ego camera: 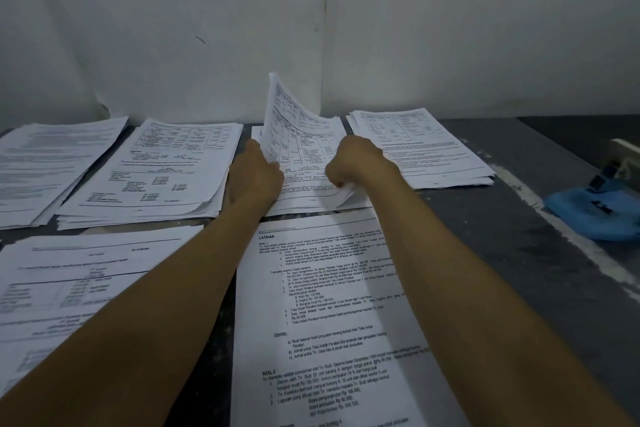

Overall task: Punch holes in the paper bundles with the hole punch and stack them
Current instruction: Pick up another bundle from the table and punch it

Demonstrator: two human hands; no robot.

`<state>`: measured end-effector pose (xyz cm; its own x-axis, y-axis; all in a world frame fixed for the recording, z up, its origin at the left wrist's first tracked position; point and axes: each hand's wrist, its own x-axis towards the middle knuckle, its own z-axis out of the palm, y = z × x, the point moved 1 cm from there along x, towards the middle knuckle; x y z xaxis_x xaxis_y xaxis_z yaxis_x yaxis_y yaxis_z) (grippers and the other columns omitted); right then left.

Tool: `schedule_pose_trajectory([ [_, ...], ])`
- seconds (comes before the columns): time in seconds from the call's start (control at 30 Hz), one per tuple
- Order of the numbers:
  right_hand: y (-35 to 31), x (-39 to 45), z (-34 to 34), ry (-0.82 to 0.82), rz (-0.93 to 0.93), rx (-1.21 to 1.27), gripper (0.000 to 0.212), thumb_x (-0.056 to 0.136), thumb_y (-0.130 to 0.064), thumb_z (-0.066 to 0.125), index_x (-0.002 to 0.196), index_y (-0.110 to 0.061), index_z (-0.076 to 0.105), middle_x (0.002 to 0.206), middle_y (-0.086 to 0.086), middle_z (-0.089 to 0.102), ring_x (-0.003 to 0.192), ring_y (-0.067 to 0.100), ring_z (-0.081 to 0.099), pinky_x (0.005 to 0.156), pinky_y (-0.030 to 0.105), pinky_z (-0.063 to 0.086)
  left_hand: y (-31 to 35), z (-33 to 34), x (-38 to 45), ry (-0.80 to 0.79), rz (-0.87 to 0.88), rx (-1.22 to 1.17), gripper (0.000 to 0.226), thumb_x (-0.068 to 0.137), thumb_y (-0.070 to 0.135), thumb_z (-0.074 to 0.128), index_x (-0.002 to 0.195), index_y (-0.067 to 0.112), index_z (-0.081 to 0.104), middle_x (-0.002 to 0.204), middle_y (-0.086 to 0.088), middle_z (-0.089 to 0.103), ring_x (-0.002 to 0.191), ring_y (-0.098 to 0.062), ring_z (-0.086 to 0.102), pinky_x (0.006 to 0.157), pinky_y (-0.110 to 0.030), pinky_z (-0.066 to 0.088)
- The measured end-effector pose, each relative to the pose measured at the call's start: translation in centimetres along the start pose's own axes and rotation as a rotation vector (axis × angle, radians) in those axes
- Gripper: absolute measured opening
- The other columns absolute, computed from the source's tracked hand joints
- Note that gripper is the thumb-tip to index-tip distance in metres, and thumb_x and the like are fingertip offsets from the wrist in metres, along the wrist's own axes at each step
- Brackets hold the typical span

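Head view: dark grey table top (485, 236) against a pale wall (311, 10), covered with white printed paper bundles. Biggest, nearest me, a sheet headed LATIHAN (329, 305) lies between my forearms. Another near stack (69, 288) sits at lower left. Back row, left to right: far-left stack (52, 163), table-print stack (162, 166), middle back stack (311, 166), right back stack (426, 146). My left hand (254, 177) pinches the left edge of the raised sheets (287, 114) of the middle back stack, curling them upright. My right hand (356, 163) is fisted, fingers closed on that stack's lower right corner, bent up. Crumpled blue cloth (595, 215) lies at the right edge, touching a pale device (620, 163), too cropped to identify.
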<state>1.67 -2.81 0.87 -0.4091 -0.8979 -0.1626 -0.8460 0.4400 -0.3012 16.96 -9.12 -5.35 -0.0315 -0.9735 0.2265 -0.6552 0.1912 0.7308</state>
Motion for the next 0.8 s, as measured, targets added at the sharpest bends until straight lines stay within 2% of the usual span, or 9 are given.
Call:
schedule_pose_trajectory([
  [0.1, -0.2, 0.5, 0.2, 0.084, -0.004, 0.07, 0.024, 0.077, -0.003, 0.058, 0.067, -0.014, 0.039, 0.071, 0.0, 0.041, 0.073, 0.021, 0.048, 0.072, 0.029, 0.037, 0.0, -0.1, 0.0, 0.004, -0.006, -0.004, 0.036, 0.095, 0.021, 0.062, 0.126, 0.007, 0.049, 0.127, -0.014, 0.061, 0.111, -0.033, 0.061, 0.085, -0.039, 0.053],
  [0.23, 0.2, 1.4, -0.2, 0.096, 0.036, 0.267, 0.028, 0.079, -0.003, 0.066, 0.067, -0.013, 0.042, 0.07, 0.001, 0.044, 0.06, 0.014, 0.044, 0.053, 0.023, 0.035, 0.1, -0.2, -0.1, 0.002, -0.003, -0.029, 0.035, 0.095, 0.02, 0.062, 0.125, 0.008, 0.05, 0.126, -0.014, 0.061, 0.11, -0.032, 0.061, 0.084, -0.039, 0.053],
  [0.3, 0.6, 1.7, -0.6, 0.075, 0.072, 0.384, 0.026, 0.081, -0.007, 0.072, 0.073, -0.009, 0.047, 0.076, 0.003, 0.05, 0.065, 0.015, 0.05, 0.056, 0.024, 0.043, 0.2, -0.3, -0.2, -0.004, -0.012, -0.037, 0.035, 0.095, 0.02, 0.061, 0.125, 0.008, 0.05, 0.127, -0.013, 0.061, 0.112, -0.032, 0.061, 0.085, -0.038, 0.052],
  [0.37, 1.0, 1.9, -0.8, 0.065, 0.086, 0.51, 0.022, 0.082, -0.01, 0.074, 0.09, -0.002, 0.055, 0.091, 0.008, 0.057, 0.083, 0.021, 0.059, 0.074, 0.03, 0.053, 0.3, -0.3, -0.3, -0.004, -0.018, -0.036, 0.035, 0.095, 0.02, 0.061, 0.126, 0.009, 0.05, 0.128, -0.013, 0.06, 0.113, -0.032, 0.06, 0.088, -0.04, 0.052],
  [0.4, 1.2, 1.9, -0.8, 0.051, 0.096, 0.574, 0.029, 0.083, -0.012, 0.075, 0.102, 0.001, 0.057, 0.101, 0.01, 0.06, 0.094, 0.023, 0.061, 0.085, 0.032, 0.054, 0.3, -0.4, -0.4, -0.003, -0.018, -0.037, 0.034, 0.095, 0.02, 0.061, 0.125, 0.009, 0.05, 0.128, -0.013, 0.06, 0.113, -0.032, 0.06, 0.089, -0.041, 0.053],
  [0.47, 1.4, 1.9, -0.6, 0.03, 0.115, 0.679, 0.04, 0.082, -0.013, 0.075, 0.115, 0.002, 0.058, 0.113, 0.013, 0.062, 0.106, 0.027, 0.063, 0.092, 0.034, 0.053, 0.4, -0.4, -0.4, -0.002, -0.021, -0.041, 0.034, 0.095, 0.02, 0.061, 0.126, 0.008, 0.05, 0.128, -0.013, 0.06, 0.114, -0.032, 0.06, 0.089, -0.041, 0.053],
  [0.63, 1.7, 1.8, 0.4, 0.053, 0.115, 1.013, 0.049, 0.069, -0.012, 0.083, 0.109, 0.001, 0.058, 0.107, 0.015, 0.069, 0.095, 0.031, 0.069, 0.088, 0.044, 0.059, 0.3, -0.4, -0.4, 0.008, -0.024, -0.057, 0.035, 0.094, 0.02, 0.063, 0.124, 0.008, 0.05, 0.127, -0.013, 0.06, 0.114, -0.032, 0.06, 0.088, -0.041, 0.053],
  [0.8, 3.1, 1.6, 1.0, 0.051, 0.061, 1.247, 0.034, 0.073, 0.011, 0.077, 0.105, 0.002, 0.07, 0.1, 0.015, 0.075, 0.086, 0.029, 0.074, 0.073, 0.041, 0.063, -0.1, -0.3, -0.2, 0.011, -0.013, -0.119, 0.037, 0.093, 0.022, 0.063, 0.126, 0.01, 0.051, 0.127, -0.01, 0.061, 0.114, -0.029, 0.061, 0.084, -0.034, 0.051],
])
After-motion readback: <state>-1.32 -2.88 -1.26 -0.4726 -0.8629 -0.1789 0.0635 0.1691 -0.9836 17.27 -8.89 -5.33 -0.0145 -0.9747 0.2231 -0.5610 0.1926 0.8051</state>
